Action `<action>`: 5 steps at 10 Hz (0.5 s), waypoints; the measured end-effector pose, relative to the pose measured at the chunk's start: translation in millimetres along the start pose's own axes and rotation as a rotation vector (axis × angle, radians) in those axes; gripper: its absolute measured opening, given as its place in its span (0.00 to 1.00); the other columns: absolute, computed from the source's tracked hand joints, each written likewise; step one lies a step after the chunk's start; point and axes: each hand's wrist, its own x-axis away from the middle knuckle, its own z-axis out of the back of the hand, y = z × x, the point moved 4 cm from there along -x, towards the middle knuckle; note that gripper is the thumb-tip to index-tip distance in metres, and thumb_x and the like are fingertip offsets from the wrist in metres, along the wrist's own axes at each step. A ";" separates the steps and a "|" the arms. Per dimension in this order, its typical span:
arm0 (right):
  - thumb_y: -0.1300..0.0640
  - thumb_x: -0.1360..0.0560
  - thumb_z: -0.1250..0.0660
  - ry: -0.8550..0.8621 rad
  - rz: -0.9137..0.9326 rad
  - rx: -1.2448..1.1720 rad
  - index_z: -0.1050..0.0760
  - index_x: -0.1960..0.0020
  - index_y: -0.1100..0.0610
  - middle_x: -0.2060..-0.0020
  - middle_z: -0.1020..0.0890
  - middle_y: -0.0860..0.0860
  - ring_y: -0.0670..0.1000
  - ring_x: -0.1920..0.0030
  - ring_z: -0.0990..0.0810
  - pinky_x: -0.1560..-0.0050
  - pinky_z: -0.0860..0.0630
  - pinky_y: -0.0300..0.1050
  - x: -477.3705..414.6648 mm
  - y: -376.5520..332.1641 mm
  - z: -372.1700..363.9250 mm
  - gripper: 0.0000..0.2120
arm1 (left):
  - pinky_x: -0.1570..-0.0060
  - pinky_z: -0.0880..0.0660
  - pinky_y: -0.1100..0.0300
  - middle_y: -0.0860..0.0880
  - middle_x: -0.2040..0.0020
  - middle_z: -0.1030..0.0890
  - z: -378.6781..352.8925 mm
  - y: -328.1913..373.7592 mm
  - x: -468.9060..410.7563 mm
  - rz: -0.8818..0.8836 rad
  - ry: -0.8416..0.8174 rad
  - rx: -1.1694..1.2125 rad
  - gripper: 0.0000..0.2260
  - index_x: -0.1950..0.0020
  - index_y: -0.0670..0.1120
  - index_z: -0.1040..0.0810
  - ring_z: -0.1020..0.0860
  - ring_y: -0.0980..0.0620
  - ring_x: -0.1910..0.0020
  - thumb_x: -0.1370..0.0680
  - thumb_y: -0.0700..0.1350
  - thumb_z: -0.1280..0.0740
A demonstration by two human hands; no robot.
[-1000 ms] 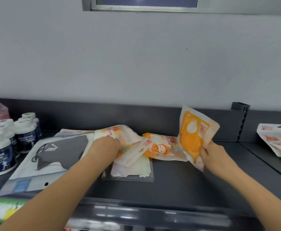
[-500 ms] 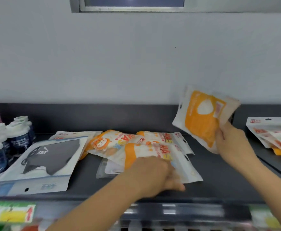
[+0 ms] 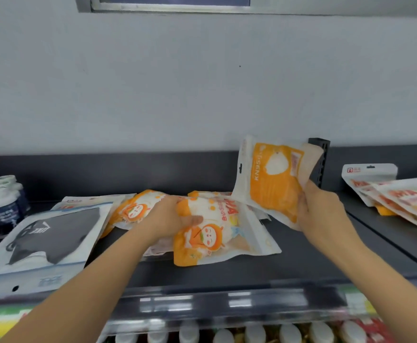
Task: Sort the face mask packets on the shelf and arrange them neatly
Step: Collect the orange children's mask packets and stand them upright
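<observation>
Orange-and-white glossy plastic: the KN95 packet (image 3: 271, 191), flat and rectangular, is held tilted above the dark shelf (image 3: 301, 263) by the right hand (image 3: 326, 214), fingers curled round its lower right edge. The left hand (image 3: 163, 219) grips a crinkled cartoon-print packet (image 3: 215, 238) lying mid-shelf on other packets, thumb on top. At left, a large flat black-mask packet (image 3: 51, 233) and white-capped bottles (image 3: 2, 204); at right, a fanned packet stack (image 3: 400, 196). Pale plain wall (image 3: 202, 82) behind.

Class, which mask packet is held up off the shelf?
The orange KN95 packet, raised in the right hand; the rest lie on the shelf.
</observation>
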 end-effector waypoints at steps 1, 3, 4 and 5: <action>0.64 0.23 0.44 0.105 -0.018 -0.026 0.29 0.49 0.68 0.74 0.34 0.49 0.49 0.73 0.35 0.72 0.40 0.39 0.4 1.7 16.3 0.08 | 0.58 0.21 0.54 0.45 0.47 0.20 1.6 -0.5 -4.2 0.052 0.155 0.700 0.15 0.43 0.45 0.28 0.20 0.47 0.51 0.26 0.43 0.29; 0.67 0.24 0.44 0.165 0.123 0.059 0.30 0.37 0.60 0.53 0.21 0.59 0.59 0.61 0.25 0.64 0.33 0.46 6.3 -14.5 21.3 0.17 | 0.63 0.19 0.58 0.43 0.51 0.19 -20.6 53.2 43.0 -0.113 0.095 1.102 0.10 0.50 0.45 0.27 0.18 0.48 0.57 0.25 0.32 0.34; 0.65 0.23 0.46 -0.028 0.357 0.116 0.48 0.25 0.40 0.25 0.42 0.46 0.54 0.32 0.32 0.58 0.26 0.48 21.5 -17.0 -3.7 0.33 | 0.59 0.19 0.57 0.44 0.53 0.16 -45.0 89.9 72.9 -0.235 -0.101 1.136 0.13 0.46 0.42 0.25 0.17 0.47 0.56 0.27 0.29 0.34; 0.64 0.24 0.45 0.029 0.402 -0.008 0.46 0.26 0.41 0.25 0.41 0.51 0.56 0.28 0.37 0.50 0.23 0.51 26.5 8.8 2.7 0.31 | 0.56 0.19 0.55 0.42 0.49 0.16 -68.5 114.0 89.0 -0.307 -0.242 1.161 0.17 0.41 0.41 0.25 0.17 0.46 0.51 0.27 0.28 0.36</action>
